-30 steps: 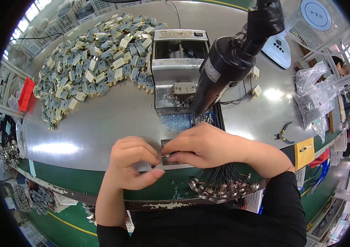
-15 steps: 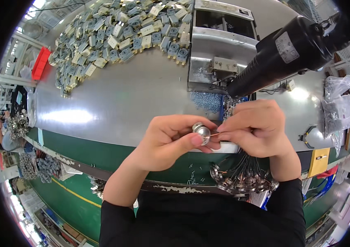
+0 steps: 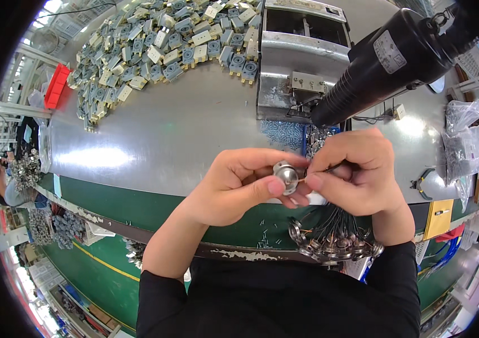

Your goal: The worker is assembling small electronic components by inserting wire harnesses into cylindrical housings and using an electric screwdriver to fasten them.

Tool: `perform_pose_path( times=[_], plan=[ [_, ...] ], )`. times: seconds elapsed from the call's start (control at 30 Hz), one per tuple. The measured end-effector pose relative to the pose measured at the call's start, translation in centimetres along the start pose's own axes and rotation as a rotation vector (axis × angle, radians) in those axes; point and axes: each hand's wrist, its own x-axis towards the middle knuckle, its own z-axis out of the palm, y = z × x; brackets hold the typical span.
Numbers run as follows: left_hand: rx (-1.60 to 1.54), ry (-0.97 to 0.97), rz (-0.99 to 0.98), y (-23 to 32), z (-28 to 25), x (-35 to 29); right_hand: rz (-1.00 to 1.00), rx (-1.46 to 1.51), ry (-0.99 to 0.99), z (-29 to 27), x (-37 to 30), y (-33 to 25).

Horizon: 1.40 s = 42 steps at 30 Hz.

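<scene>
My left hand (image 3: 240, 186) is closed on a round, silvery metal part (image 3: 287, 176), gripping it between thumb and fingers with its domed face toward me. A thin copper-coloured wire (image 3: 301, 179) runs from that part into my right hand (image 3: 353, 172), where thumb and forefinger pinch it. Below my right hand, a bundle of similar round metal parts (image 3: 338, 246) on dark wires lies along the near table edge. Just beyond both hands is a blue tray (image 3: 306, 147) of small metal pieces, with a pile of small screws (image 3: 282, 133) beside it.
A black cylindrical power driver (image 3: 363, 70) slants over the metal fixture (image 3: 307, 84). Grey and cream blocks (image 3: 166, 50) are heaped at the far left, near a red bin (image 3: 56, 85). At the right are pliers (image 3: 423, 184), a yellow pad (image 3: 437, 221) and plastic bags (image 3: 467, 132).
Both hands have shifted slightly to the right and up with the metal part. The part has turned a little in my left hand, and my right fingers have moved along with the wire.
</scene>
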Motion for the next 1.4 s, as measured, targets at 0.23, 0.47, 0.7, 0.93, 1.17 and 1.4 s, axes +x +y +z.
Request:
perform_pose_path(
  times=[0.23,0.47,0.7,0.93,1.17,1.4],
  plan=[
    [0.064,0.032,0.072,-1.3,-1.4,-0.4,-0.179,-0.163,-0.004,1.3,-0.3,0.4],
    [0.205,0.080,0.287,-2.5,-1.5,-0.2,-0.201,-0.187,0.033,1.8,-0.6,0.4],
    [0.370,0.069,0.451,-3.1,-2.4,-0.1,-0.243,-0.245,0.035,2.1,-0.5,0.5],
    [0.705,0.210,0.705,-3.1,-1.9,0.3,-0.455,-0.466,0.156,2.9,-0.5,1.4],
    [0.762,0.164,0.596,-0.4,-1.3,0.1,-0.354,-0.402,0.205,3.3,-0.3,0.5],
    [1.266,0.424,0.865,0.0,-0.5,-0.4,-0.164,-0.268,0.021,2.9,-0.3,-0.5]
  ],
)
